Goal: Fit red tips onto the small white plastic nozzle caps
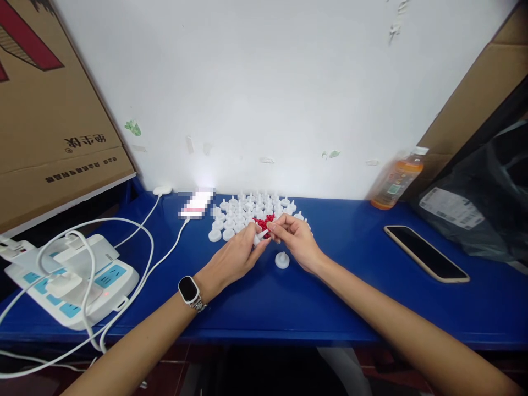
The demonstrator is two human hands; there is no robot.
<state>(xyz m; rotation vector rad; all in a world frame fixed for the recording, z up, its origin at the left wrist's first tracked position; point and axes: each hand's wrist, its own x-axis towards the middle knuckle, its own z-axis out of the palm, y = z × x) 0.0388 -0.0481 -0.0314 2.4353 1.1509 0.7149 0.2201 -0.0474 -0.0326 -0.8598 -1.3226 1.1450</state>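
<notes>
- Blue covers the table (247,308), its front edge straight on the near side of the caps (259,209), its back edge along the white wall (264,99) just behind them.
- On the wall above the caps I make out torn scraps (267,160).
- Well left of the caps I see a power strip (111,278) with looping cables (103,220), and a printed box (49,121) leaning beyond; nearer, just left, lies a bright pixelated thing (197,203).
- Well right of the caps: a phone (424,253), an orange-filled bottle (396,181) and a dark bag (487,192).
- The open blue I have is widest between caps and phone, and from the caps to the front edge, crossed by both forearms.
- At the caps' near side, the left hand (233,256) grasps a held cap (258,238), nozzle toward the right hand (301,242).
- That one pinches at the nozzle's tip; I can't tell whether it grips a small part.
- Red bits (268,221) lie against the caps; one lone cap (282,260) stands upright in front.
</notes>
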